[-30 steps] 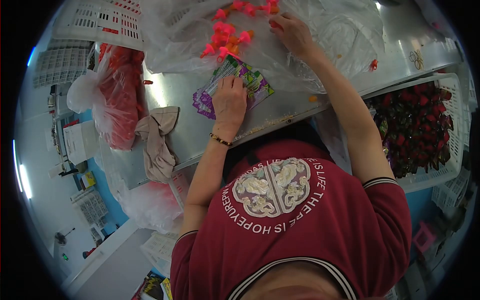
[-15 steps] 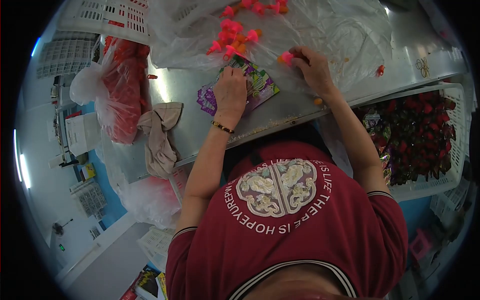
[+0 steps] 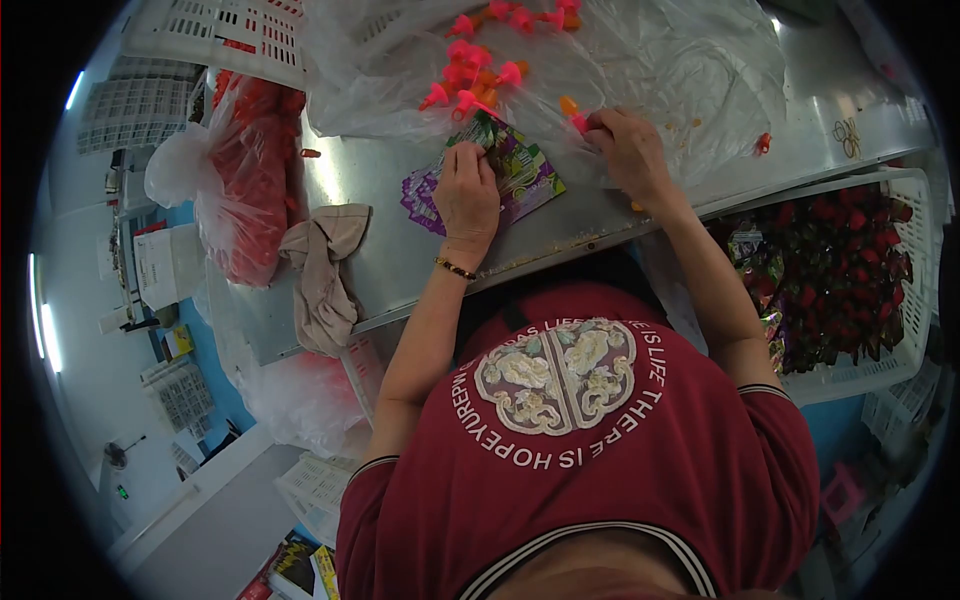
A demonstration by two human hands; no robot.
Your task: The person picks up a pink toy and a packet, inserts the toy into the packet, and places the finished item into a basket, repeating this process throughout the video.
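Observation:
My left hand (image 3: 467, 197) is at a fan of purple and green foil packets (image 3: 533, 185) on the metal table, its fingers pinched at the upper edge of a packet. Between the thumb and fingers of my right hand (image 3: 634, 152) is a pink-and-orange candy piece (image 3: 577, 116), its orange end pointing up and away. Several similar pink-and-orange pieces (image 3: 474, 70) lie on a clear plastic sheet (image 3: 680, 60) beyond my hands.
A white crate (image 3: 920, 270) of dark-red wrapped items stands at the right. On the left are a clear bag of red pieces (image 3: 250, 190), a crumpled cloth (image 3: 327, 270) and a white basket (image 3: 215, 30). Rubber bands (image 3: 847, 138) and a small red piece (image 3: 764, 143) lie on the right side.
The candy piece in my right hand has turned, so its orange end now points upward rather than left. My right hand has dropped slightly nearer; my left hand stays at the packets.

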